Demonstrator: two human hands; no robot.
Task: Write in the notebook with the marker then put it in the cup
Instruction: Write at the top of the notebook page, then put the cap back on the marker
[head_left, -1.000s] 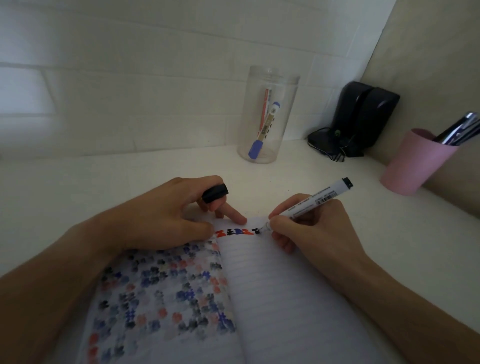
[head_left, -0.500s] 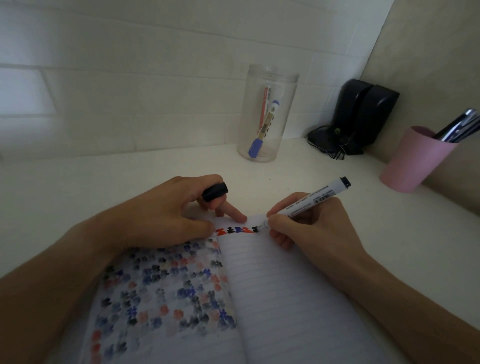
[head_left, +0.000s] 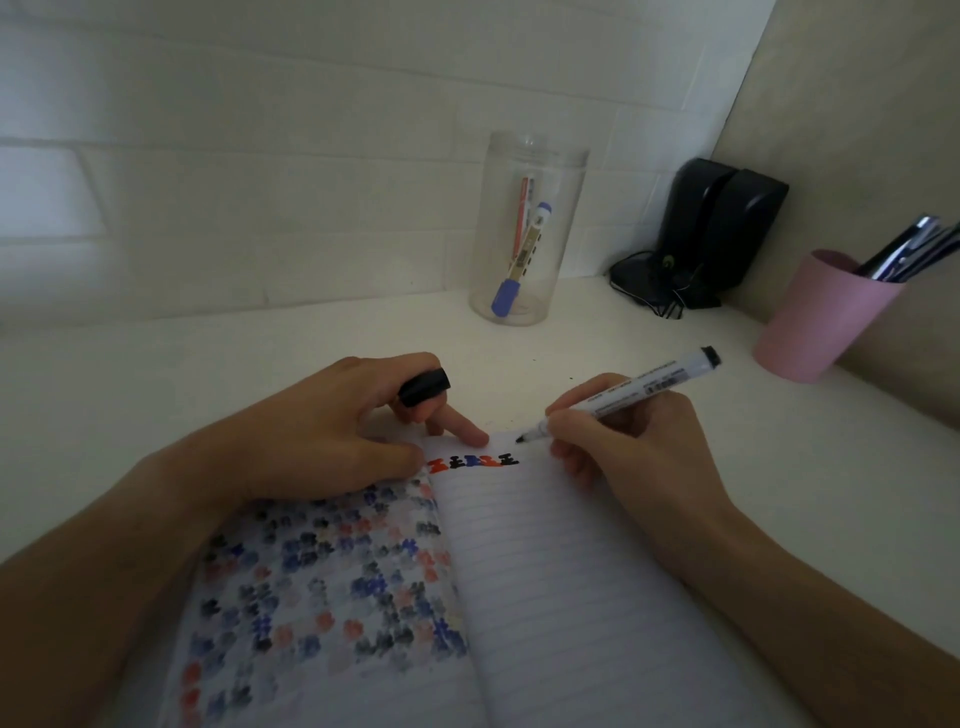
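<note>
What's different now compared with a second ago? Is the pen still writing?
The right hand has lifted the marker so its tip sits just off the last black mark, up and to the right. The left hand still pins the notebook, cap between its fingers. Both cups are unmoved.

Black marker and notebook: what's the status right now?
Right hand grips white-barrelled black marker, tip over open lined notebook. Left hand holds black cap. Nothing obstructing.

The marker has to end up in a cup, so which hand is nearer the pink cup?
Right. The right hand, holding the marker, sits toward the pink cup; the left hand, holding the cap, lies farther across the notebook.
</note>
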